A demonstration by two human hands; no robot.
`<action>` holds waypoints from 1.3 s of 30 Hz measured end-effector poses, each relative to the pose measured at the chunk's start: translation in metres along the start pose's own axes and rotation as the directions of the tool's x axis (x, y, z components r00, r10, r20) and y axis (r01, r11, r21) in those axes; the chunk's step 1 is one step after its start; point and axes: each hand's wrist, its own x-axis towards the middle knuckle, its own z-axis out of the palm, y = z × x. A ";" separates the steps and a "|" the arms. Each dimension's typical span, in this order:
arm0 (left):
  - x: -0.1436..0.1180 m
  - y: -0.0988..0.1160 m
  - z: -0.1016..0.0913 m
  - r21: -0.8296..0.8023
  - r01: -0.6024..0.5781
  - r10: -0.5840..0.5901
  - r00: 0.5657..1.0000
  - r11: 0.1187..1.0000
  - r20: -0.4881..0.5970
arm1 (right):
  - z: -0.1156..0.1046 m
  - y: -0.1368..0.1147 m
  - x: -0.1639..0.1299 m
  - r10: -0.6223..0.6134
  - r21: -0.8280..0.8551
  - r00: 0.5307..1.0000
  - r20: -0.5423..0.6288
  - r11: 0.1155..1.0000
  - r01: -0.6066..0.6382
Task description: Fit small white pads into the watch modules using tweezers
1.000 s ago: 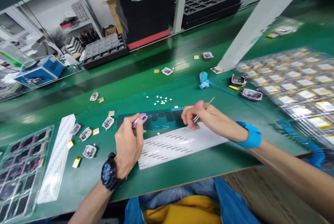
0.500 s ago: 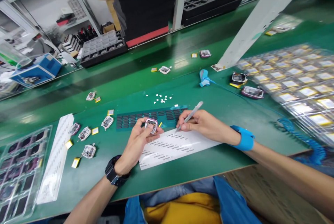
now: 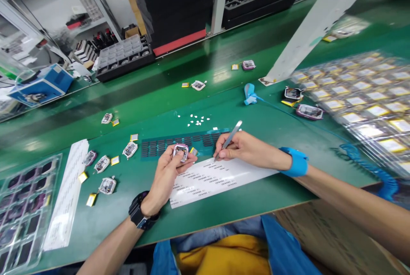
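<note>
My left hand (image 3: 169, 164) grips a small device housing (image 3: 181, 152) with a pinkish rim and an exposed circuit board, the thumb over its face. A yellow-edged battery (image 3: 193, 151) hangs at its right side. In my right hand (image 3: 235, 149) is a pair of metal tweezers (image 3: 232, 135), tips pointing down at the upper edge of a white printed sheet (image 3: 221, 181). Whether the tips hold anything is too small to tell. Behind both hands lies a teal sheet of dark stickers (image 3: 166, 144), partly covered by the left hand. Small white pieces (image 3: 197, 120) are scattered beyond it.
Several opened housings with batteries, such as this one (image 3: 107, 185), lie to the left, near a second white sheet (image 3: 65, 198) and a clear tray (image 3: 28, 206). On the right are battery trays (image 3: 361, 100), a coiled blue cord (image 3: 368, 162) and a slanted white post (image 3: 320, 27).
The view has shifted slightly. My right hand and the tweezers have moved a little left along the sheet's top edge. The left hand still grips the housing, and more of its battery shows.
</note>
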 end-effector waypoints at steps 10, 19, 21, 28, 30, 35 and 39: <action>0.002 -0.002 -0.001 0.007 -0.004 0.004 1.000 1.000 -0.019 | 0.003 -0.006 0.003 0.066 -0.002 0.998 -0.022 0.998 -0.067; 0.003 0.000 0.000 -0.021 -0.004 0.004 1.000 1.000 -0.020 | 0.004 -0.007 0.001 0.044 0.084 0.997 -0.064 0.996 -0.038; 0.002 0.001 0.000 -0.040 -0.021 0.020 1.000 0.999 -0.018 | 0.002 -0.009 0.000 0.050 0.124 0.996 -0.078 0.992 -0.040; -0.008 0.009 0.001 -0.114 -0.056 0.060 0.998 0.992 0.026 | 0.035 -0.022 -0.008 -0.054 0.216 0.911 -0.408 0.964 0.154; -0.011 0.009 0.002 -0.156 -0.068 0.077 0.996 0.985 0.051 | 0.055 -0.024 -0.011 -0.123 0.182 0.857 -0.501 0.953 0.243; -0.018 0.005 0.004 -0.217 -0.126 0.155 0.981 0.968 0.119 | 0.091 -0.024 -0.012 -0.214 0.130 0.747 -0.630 0.919 0.373; -0.020 0.005 0.005 -0.255 -0.099 0.143 0.977 0.962 0.158 | 0.098 -0.022 -0.010 -0.247 0.065 0.700 -0.670 0.920 0.387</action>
